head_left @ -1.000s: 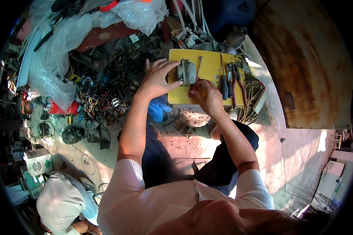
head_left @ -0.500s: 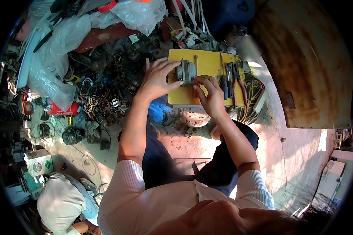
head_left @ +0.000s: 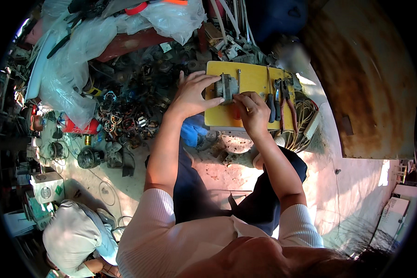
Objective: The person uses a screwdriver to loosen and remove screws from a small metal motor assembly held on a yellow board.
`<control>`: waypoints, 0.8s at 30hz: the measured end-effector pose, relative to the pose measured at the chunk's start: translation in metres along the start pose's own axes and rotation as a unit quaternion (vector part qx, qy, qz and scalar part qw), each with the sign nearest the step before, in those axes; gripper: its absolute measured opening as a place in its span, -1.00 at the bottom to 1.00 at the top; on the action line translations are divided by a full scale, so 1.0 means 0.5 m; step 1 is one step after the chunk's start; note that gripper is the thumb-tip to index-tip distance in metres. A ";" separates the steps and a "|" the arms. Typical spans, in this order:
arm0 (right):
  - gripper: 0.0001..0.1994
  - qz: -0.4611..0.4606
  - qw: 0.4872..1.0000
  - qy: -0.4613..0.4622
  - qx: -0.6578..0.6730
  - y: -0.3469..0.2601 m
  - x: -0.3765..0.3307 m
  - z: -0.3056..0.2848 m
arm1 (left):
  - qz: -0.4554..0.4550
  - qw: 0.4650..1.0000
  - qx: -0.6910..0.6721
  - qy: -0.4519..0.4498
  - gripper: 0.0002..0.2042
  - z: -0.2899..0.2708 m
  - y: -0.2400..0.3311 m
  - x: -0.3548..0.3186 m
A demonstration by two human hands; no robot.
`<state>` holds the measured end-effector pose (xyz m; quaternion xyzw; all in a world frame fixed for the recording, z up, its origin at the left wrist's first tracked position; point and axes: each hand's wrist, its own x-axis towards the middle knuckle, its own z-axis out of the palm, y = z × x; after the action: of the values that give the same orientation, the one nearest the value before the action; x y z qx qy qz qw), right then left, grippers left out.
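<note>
A yellow board (head_left: 252, 76) lies on the ground in front of me. On its left part sits a small grey metal motor part (head_left: 228, 87). My left hand (head_left: 192, 92) rests against the left side of that part, fingers spread around it. My right hand (head_left: 252, 111) is closed on a tool with a red handle (head_left: 236, 113), its thin metal shaft (head_left: 239, 78) running up beside the part. Pliers with red handles (head_left: 288, 104) and a dark-handled screwdriver (head_left: 270, 99) lie on the board's right side.
A heap of dark motor parts and copper coils (head_left: 125, 116) spreads to the left. Clear plastic bags (head_left: 78, 51) lie behind it. A coil of cable (head_left: 306, 120) sits at the board's right. Another person in a white cap (head_left: 69, 238) crouches at lower left. A rusty metal sheet (head_left: 370, 78) stands at right.
My right hand has shifted slightly up and left toward the grey part. My left hand stays on the part.
</note>
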<state>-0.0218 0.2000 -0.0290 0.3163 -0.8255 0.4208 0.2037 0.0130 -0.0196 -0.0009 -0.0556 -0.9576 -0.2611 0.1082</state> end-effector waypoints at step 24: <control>-0.88 0.008 0.999 -0.034 0.026 0.000 0.003 0.005 | -0.014 1.000 -0.022 -0.013 -0.39 0.004 -0.012 0.001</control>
<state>-0.0231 0.1974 -0.0298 0.3286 -0.8233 0.4328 0.1640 0.0112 -0.0236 -0.0056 -0.0482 -0.9536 -0.2828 0.0911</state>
